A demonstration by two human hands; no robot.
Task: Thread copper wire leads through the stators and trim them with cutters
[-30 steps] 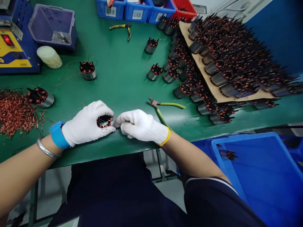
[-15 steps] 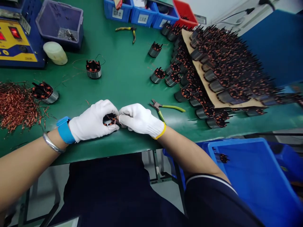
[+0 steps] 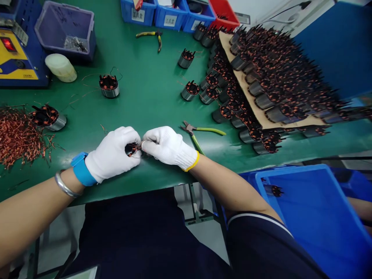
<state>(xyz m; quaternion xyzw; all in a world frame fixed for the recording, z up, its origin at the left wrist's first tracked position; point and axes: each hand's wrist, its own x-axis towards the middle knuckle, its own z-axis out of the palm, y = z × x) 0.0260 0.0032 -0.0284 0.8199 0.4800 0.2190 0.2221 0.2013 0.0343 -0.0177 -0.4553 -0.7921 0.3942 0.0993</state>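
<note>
Near the front edge of the table, my left hand [image 3: 114,155], in a white glove, is wrapped round a wire-wound motor stator [image 3: 133,148]. The glove hides most of the stator; its dark opening and thin copper wires show between thumb and fingers. My right hand [image 3: 171,148], gloved in white with a yellow cuff, meets it from the right. Its thumb and forefinger are pinched together on fine copper wire at the stator's side, though the fingertips partly cover it. Just right of that hand lie green-handled cutting pliers [image 3: 190,128] with their jaws apart.
Loose stators [image 3: 109,86] stand on the green table, with many more stacked on cardboard [image 3: 241,85] at right. Copper scraps [image 3: 21,133] are heaped at left, near a purple bin [image 3: 90,42]. A blue crate [image 3: 308,217] sits below right; another person's arm [image 3: 360,209] shows beyond.
The stator has turned within my left hand, so less of its opening shows. My right hand stays pinched beside it. The whole view has shifted slightly, and another person's arm has appeared at right.
</note>
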